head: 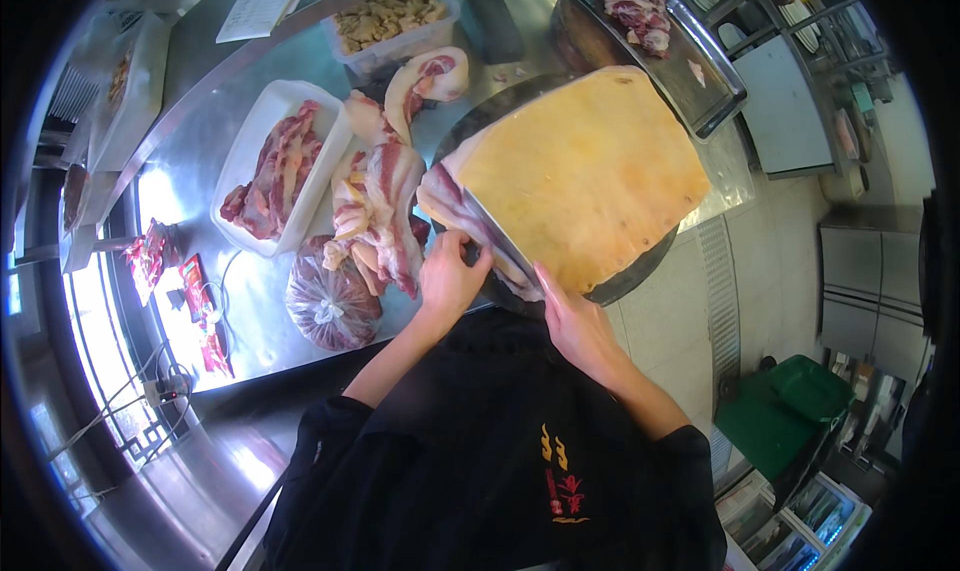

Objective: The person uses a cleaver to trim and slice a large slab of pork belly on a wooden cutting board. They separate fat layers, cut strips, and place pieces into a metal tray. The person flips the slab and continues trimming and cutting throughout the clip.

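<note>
A large slab of pork [585, 173], its yellowish skin facing up, lies on a round dark chopping board [637, 267]. My right hand [574, 316] grips a knife whose narrow blade [499, 222] runs along the slab's left edge; the handle is hidden in my fist. Left of the blade lies a pale strip of pork [457, 196], fat and red meat showing along it. My left hand [454, 271] is curled at the strip's outer edge, thumb and fingers bent against it, fingertips partly hidden.
Cut pork pieces [382, 203] are heaped left of the board, beside a white tray of meat [296, 98] and a tied plastic bag of meat [334, 301]. Behind stand a plastic tub [442, 35] of pale pieces and a dark block [493, 23]. A metal tray [686, 98] overlaps the back right.
</note>
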Demonstrator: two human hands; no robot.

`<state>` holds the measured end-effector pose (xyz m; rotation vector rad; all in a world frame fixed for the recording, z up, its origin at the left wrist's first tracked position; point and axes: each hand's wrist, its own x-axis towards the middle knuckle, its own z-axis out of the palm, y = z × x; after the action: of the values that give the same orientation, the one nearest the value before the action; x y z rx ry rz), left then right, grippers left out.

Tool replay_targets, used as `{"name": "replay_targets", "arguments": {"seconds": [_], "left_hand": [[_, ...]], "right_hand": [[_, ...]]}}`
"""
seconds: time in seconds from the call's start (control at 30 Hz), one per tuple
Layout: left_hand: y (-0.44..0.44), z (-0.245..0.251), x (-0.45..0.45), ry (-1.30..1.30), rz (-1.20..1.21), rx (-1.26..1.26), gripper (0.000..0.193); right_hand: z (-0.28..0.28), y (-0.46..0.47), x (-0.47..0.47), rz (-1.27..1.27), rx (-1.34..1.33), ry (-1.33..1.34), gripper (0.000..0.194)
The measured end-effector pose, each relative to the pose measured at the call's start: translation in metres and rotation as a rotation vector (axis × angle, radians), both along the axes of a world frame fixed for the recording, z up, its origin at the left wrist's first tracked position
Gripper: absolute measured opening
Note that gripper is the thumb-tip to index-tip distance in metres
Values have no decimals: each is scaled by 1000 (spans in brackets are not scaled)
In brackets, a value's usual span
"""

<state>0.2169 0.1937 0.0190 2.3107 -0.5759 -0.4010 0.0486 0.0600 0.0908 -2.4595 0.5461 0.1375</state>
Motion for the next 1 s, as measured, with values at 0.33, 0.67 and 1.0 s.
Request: {"name": "replay_targets", "arguments": {"seconds": [0.33, 0.67, 1.0], "left_hand": [[4, -21, 11, -486, -614, -289, 40], [1, -40, 18, -409, -649, -417, 39], [13, -36, 22, -424, -690, -402, 37]], "right_hand": [[-5, 1, -14, 36, -57, -6, 65], [-24, 1, 48, 38, -68, -48, 66], [-46, 2, 115, 16, 15, 51, 67]]}}
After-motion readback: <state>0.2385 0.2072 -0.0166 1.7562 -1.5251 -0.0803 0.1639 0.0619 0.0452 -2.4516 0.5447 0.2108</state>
